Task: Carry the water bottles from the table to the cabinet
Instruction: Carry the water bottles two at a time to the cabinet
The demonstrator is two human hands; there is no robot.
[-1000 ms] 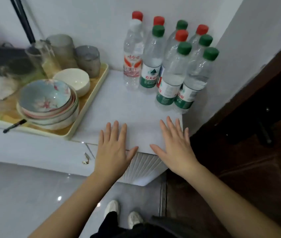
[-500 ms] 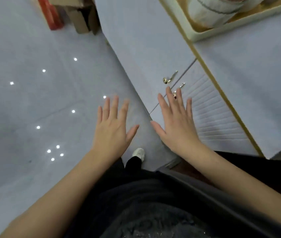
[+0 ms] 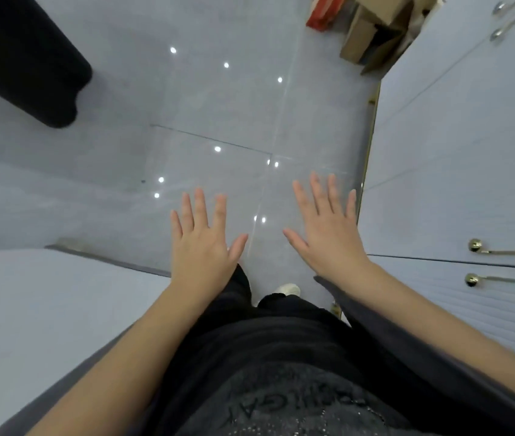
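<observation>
Nearest to me, my left hand [image 3: 201, 247] and right hand [image 3: 328, 237] hover flat over the tiled floor [image 3: 218, 105], fingers spread, holding nothing. Just beside the right hand stands the white cabinet [image 3: 457, 158], its doors closed. Farther off lie cardboard boxes [image 3: 372, 36]. No water bottles are in view. I expect full plastic bottles to be weighty, smooth and slightly squashy; I'd grip mid-body.

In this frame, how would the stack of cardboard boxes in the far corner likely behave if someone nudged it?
The cardboard boxes look open and unevenly leaned together, so they would probably shift or topple rather than move as one. They appear empty, hence likely light. On the glossy tiled floor, which mirrors the ceiling lights, they would probably slide easily. Both hands are empty.
</observation>
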